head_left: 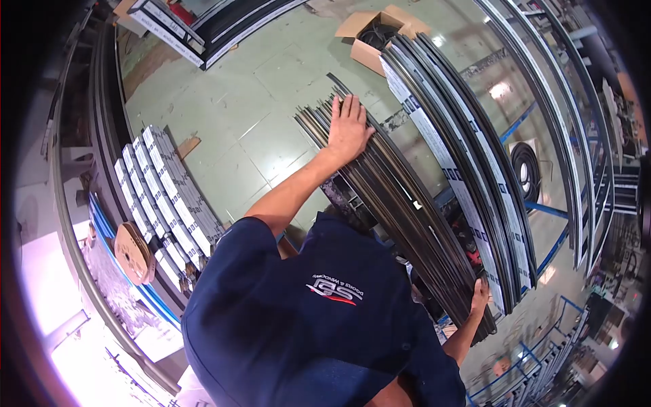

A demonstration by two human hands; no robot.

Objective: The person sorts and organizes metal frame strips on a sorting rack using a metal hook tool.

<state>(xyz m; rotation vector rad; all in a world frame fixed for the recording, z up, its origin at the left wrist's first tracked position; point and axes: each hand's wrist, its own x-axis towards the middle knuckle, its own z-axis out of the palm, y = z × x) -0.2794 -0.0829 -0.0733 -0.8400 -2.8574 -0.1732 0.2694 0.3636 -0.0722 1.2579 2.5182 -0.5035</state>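
Both hands [348, 129] [479, 296] on dark profile bundle [400, 203]

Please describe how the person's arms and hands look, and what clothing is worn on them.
Both hands are bare: no gloves, watch or rings show on the left hand or the right hand. The forearms are uncovered. A short-sleeved navy shirt ends above the elbows and carries a white and red logo.

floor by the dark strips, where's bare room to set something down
Bare tiled floor lies between the wrapped bars and the dark strips, up to the cardboard box. It is crowded beyond the strips: wrapped profiles lie close alongside, both hands, left and right, rest on the strips, and a spool sits by the bars.
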